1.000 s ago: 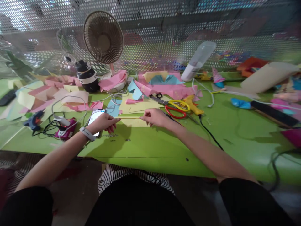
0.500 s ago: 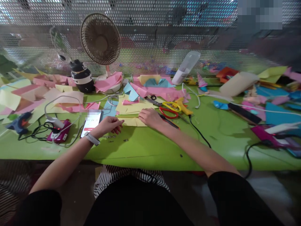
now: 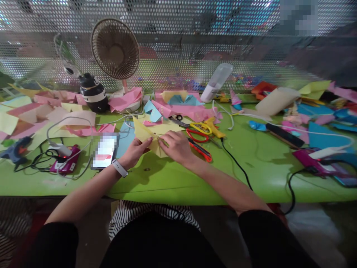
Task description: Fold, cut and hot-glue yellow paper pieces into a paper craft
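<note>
A folded piece of yellow paper (image 3: 142, 130) is raised off the green table (image 3: 178, 186) between my hands. My left hand (image 3: 137, 149) pinches its lower left side with thumb and fingers. From the right, my right hand (image 3: 175, 147) pinches the paper near its middle, fingertips close to my left thumb. Part of the paper is covered by my fingers. Behind it lies more yellow paper (image 3: 170, 128) flat on the table. Right of my right hand are a red-handled cutter (image 3: 199, 149), red-handled scissors (image 3: 196, 136) and yellow-handled scissors (image 3: 203, 127).
A phone (image 3: 105, 150) lies left of my left hand. Farther left are a magenta power bank (image 3: 67, 162) with cables and a dark glue gun (image 3: 18, 150). A yellow glue gun (image 3: 216, 129) trails its cord rightward. A fan (image 3: 115, 50) and black bottle (image 3: 93, 93) stand behind.
My hands have come closer together. The yellow paper, flat under my right hand before, is now lifted and tilted up. My left hand has moved from above the table to pinch it.
</note>
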Demonstrator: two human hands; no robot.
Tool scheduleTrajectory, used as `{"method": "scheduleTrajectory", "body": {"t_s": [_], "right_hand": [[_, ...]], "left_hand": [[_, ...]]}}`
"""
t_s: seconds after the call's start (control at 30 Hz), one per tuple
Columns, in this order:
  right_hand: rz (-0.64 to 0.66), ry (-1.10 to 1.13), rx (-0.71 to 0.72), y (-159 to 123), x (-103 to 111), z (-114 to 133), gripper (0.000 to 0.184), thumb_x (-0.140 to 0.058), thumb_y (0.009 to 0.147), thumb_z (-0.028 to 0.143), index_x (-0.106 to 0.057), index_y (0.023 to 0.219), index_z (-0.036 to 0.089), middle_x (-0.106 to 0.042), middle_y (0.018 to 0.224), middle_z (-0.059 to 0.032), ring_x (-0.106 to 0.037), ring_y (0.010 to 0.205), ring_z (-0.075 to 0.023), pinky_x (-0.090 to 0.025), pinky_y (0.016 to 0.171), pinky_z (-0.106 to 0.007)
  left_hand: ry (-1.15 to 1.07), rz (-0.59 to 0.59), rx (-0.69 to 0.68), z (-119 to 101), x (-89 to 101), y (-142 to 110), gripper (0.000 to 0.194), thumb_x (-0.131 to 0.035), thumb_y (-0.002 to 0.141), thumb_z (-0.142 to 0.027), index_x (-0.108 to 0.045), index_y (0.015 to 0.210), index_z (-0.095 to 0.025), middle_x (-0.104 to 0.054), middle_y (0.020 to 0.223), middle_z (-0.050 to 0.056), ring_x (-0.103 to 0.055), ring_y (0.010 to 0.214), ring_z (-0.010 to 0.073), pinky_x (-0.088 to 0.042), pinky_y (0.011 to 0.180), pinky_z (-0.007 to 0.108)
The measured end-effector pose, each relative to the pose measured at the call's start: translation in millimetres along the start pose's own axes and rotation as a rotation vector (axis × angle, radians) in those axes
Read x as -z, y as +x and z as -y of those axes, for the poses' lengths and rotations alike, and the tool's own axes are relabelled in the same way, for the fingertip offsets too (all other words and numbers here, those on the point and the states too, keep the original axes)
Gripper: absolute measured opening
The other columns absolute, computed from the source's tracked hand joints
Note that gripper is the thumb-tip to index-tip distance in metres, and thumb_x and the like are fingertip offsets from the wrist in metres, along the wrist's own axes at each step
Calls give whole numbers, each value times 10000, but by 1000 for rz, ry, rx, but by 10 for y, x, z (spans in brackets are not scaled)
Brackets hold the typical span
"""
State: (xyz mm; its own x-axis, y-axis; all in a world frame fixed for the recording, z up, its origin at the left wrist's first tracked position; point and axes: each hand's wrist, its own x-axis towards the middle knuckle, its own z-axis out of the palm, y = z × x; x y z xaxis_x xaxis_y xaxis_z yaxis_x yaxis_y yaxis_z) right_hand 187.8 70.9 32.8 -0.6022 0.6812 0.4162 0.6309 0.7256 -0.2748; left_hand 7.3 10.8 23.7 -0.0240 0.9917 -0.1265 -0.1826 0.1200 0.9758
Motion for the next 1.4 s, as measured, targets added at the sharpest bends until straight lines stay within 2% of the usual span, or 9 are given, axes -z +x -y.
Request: {"method": "scheduleTrajectory", "body": {"t_s": [0.13, 0.23, 0.33, 0.47, 0.6, 0.8, 0.97, 1.13, 1.4], "right_hand": [[17, 361, -155, 34, 55, -107, 245, -568, 931, 415, -673, 948, 194, -714, 1000, -91, -644, 885, -210, -473, 832, -329], [177, 684, -305, 65, 35, -200, 292, -585, 904, 491, -640, 938, 206, -713, 941, -52, -649, 829, -181, -506, 759, -290], [309, 832, -393, 80, -27, -221, 300, -636, 858, 492, -632, 912, 197, -709, 922, -42, -639, 817, -169, -512, 736, -275], [311, 889, -420, 63, -36, -179, 256, -671, 840, 411, -647, 948, 180, -713, 951, -52, -640, 809, -155, -522, 747, -271], [347, 845, -403, 10, -6, -153, 349, -719, 819, 405, -665, 1068, 167, -711, 980, -76, -635, 771, -154, -531, 702, -284], [342, 904, -413, -36, -117, -175, 338, -742, 803, 447, -674, 977, 165, -687, 824, -41, -621, 721, -163, -536, 678, -329], [283, 969, -386, -46, -135, -153, 356, -741, 804, 470, -663, 999, 183, -680, 773, -22, -616, 696, -165, -513, 636, -318], [272, 987, -371, -68, -138, -119, 419, -720, 823, 495, -628, 1099, 194, -627, 656, 34, -552, 579, -142, -443, 549, -285], [313, 1102, -409, -93, -110, -58, 403, -756, 789, 447, -641, 1076, 189, -650, 618, 35, -588, 530, -138, -466, 499, -266]], "left_hand": [[-58, -18, -3, -10, -25, 76, 512, -841, 683, -527, -737, 992, -131, -771, 1013, 105, -714, 921, 224, -561, 843, 350], [-51, -1, 27, 3, -23, 104, 522, -854, 666, -530, -740, 976, -126, -775, 968, 98, -721, 860, 217, -572, 800, 341], [-3, 11, 34, 59, -29, 119, 519, -851, 670, -538, -741, 965, -125, -775, 933, 94, -715, 796, 204, -576, 753, 330], [69, 13, 15, 129, -23, 118, 482, -821, 714, -534, -743, 976, -137, -773, 956, 98, -707, 800, 203, -567, 726, 317], [97, -43, 6, 144, -4, 101, 479, -816, 712, -551, -737, 922, -127, -766, 899, 91, -693, 763, 201, -557, 693, 305], [-158, -34, 49, 102, 19, 70, 483, -845, 714, -468, -704, 1035, -136, -770, 994, 108, -722, 829, 223, -591, 720, 319], [-147, -8, 4, 122, 35, 71, 472, -884, 675, -350, -694, 1041, -120, -775, 1004, 114, -732, 882, 241, -596, 805, 357], [-162, -7, 4, 135, 22, 60, 424, -878, 684, -328, -715, 1018, -124, -778, 989, 117, -732, 829, 215, -594, 760, 329], [-132, 9, -1, 136, 11, 24, 366, -879, 688, -305, -735, 971, -121, -779, 958, 103, -710, 766, 180, -577, 751, 315]]}}
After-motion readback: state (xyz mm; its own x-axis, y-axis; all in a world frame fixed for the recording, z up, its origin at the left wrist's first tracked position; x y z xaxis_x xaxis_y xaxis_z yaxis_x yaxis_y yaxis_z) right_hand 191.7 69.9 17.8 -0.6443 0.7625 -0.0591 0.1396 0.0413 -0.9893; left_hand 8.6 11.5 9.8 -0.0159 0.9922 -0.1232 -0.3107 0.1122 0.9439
